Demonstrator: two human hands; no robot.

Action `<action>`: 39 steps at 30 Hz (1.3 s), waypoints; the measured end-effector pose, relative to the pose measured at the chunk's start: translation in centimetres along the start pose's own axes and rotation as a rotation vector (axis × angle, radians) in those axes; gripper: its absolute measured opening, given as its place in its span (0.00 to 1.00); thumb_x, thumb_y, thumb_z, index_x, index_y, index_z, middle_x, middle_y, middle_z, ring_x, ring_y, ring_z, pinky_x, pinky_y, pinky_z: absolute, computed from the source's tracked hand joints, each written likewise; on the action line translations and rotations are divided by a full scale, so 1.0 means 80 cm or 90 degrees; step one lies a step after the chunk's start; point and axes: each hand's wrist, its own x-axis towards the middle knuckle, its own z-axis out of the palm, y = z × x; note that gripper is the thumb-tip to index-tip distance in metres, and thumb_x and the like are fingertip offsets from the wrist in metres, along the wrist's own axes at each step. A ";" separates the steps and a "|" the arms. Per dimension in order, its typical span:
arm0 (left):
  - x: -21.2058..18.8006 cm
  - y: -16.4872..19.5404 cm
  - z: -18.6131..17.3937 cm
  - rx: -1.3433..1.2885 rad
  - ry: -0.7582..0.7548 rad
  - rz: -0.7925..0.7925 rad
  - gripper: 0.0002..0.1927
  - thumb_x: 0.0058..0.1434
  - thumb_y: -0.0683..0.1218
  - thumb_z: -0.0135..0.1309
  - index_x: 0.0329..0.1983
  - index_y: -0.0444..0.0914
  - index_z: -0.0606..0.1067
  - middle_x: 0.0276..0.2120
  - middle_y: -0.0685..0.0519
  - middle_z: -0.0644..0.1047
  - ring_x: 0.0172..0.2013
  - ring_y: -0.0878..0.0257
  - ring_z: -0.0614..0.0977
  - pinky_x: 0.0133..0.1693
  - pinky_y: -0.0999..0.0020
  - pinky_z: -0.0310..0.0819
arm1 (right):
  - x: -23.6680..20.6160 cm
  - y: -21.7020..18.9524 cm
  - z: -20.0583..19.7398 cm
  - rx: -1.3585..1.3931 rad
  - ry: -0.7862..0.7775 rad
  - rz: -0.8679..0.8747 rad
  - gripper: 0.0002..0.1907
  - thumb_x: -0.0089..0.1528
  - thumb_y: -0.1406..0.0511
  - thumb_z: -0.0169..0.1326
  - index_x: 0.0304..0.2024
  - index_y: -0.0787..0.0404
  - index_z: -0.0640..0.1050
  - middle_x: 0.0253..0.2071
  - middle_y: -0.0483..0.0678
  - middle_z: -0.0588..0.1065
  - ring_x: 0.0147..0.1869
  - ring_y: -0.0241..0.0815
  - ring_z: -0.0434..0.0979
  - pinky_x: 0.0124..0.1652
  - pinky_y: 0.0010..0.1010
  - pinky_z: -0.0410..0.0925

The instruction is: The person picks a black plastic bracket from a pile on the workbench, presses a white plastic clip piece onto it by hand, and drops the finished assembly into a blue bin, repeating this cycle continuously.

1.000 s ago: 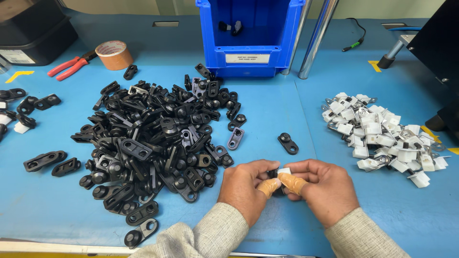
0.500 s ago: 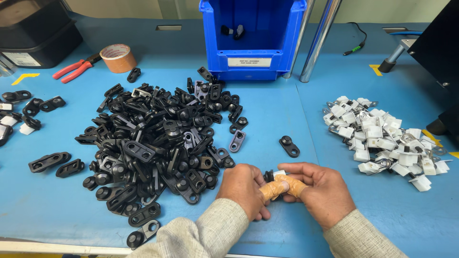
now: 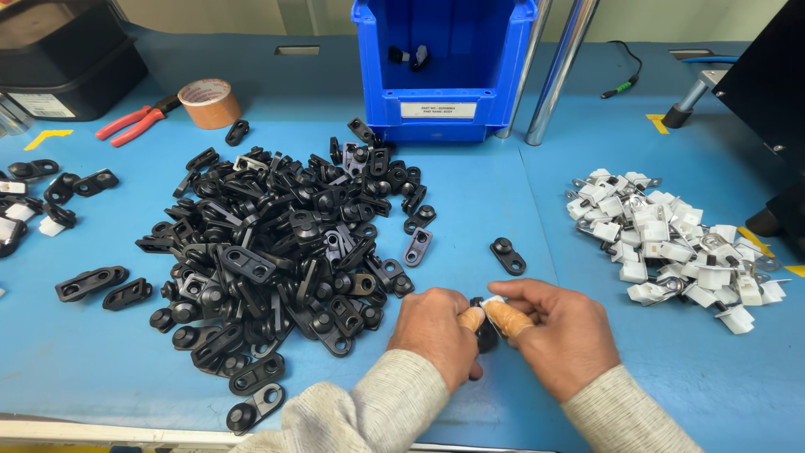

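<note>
**Two hands pinch a small clip at the near edge**

Two hands meet low over the blue surface (image 3: pixel 503 210). The left hand (image 3: pixel 436 331) and right hand (image 3: pixel 558 335) are both closed around one small black plastic bracket (image 3: pixel 486 334) with a white clip at its top; tan finger cots (image 3: pixel 508 319) cover the gripping fingertips, which hide most of the part. Just left lies a big heap of black brackets (image 3: pixel 285 252), nothing between it and the hands. One loose bracket (image 3: pixel 507 256) sits just beyond the fingers. Farther right is a pile of white clips (image 3: pixel 671 243). At the back stand a blue bin (image 3: pixel 444 75), a tape roll (image 3: pixel 210 102) and red pliers (image 3: pixel 134 122).
</note>
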 end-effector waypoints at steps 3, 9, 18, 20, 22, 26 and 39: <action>-0.006 0.006 -0.001 -0.039 0.026 -0.010 0.11 0.63 0.42 0.53 0.47 0.36 0.79 0.29 0.45 0.82 0.25 0.57 0.87 0.33 0.63 0.85 | -0.012 -0.014 0.002 -0.119 0.053 -0.064 0.18 0.57 0.66 0.65 0.50 0.49 0.85 0.35 0.49 0.85 0.33 0.36 0.84 0.36 0.28 0.76; -0.012 0.007 -0.002 0.080 0.053 0.039 0.12 0.65 0.46 0.52 0.37 0.34 0.82 0.27 0.39 0.84 0.31 0.50 0.86 0.41 0.57 0.81 | -0.024 -0.029 0.002 -0.204 0.076 -0.151 0.19 0.55 0.67 0.64 0.49 0.50 0.85 0.42 0.49 0.83 0.34 0.44 0.85 0.36 0.33 0.76; -0.011 0.006 -0.008 0.162 0.077 0.031 0.11 0.66 0.47 0.52 0.39 0.36 0.82 0.34 0.39 0.82 0.40 0.46 0.85 0.45 0.53 0.80 | -0.026 -0.025 0.013 -0.205 0.086 -0.208 0.20 0.53 0.72 0.61 0.48 0.53 0.85 0.42 0.49 0.84 0.40 0.47 0.85 0.41 0.35 0.76; -0.012 0.005 -0.008 0.184 0.078 0.049 0.11 0.66 0.48 0.53 0.40 0.37 0.81 0.34 0.39 0.81 0.40 0.45 0.84 0.45 0.52 0.79 | -0.024 -0.022 0.013 -0.203 0.095 -0.237 0.20 0.53 0.72 0.61 0.47 0.54 0.85 0.42 0.50 0.84 0.39 0.47 0.85 0.41 0.34 0.76; -0.013 0.003 -0.007 0.202 0.090 0.073 0.10 0.65 0.48 0.54 0.40 0.38 0.81 0.34 0.39 0.81 0.39 0.44 0.83 0.44 0.51 0.79 | -0.021 -0.016 0.014 -0.202 0.092 -0.260 0.18 0.54 0.70 0.63 0.47 0.56 0.86 0.41 0.49 0.84 0.38 0.44 0.85 0.39 0.32 0.76; -0.012 -0.006 -0.004 0.151 0.092 0.065 0.10 0.63 0.48 0.58 0.38 0.37 0.82 0.31 0.41 0.82 0.35 0.48 0.85 0.39 0.56 0.80 | -0.001 -0.007 0.016 0.134 -0.032 0.021 0.15 0.58 0.71 0.63 0.49 0.63 0.84 0.35 0.51 0.85 0.35 0.39 0.83 0.37 0.31 0.77; 0.012 -0.031 -0.005 -0.344 -0.026 -0.011 0.17 0.61 0.41 0.60 0.53 0.39 0.74 0.31 0.47 0.84 0.28 0.62 0.87 0.27 0.70 0.83 | 0.000 0.001 0.011 0.210 -0.056 -0.043 0.20 0.56 0.73 0.61 0.52 0.65 0.83 0.37 0.52 0.85 0.36 0.36 0.83 0.39 0.27 0.77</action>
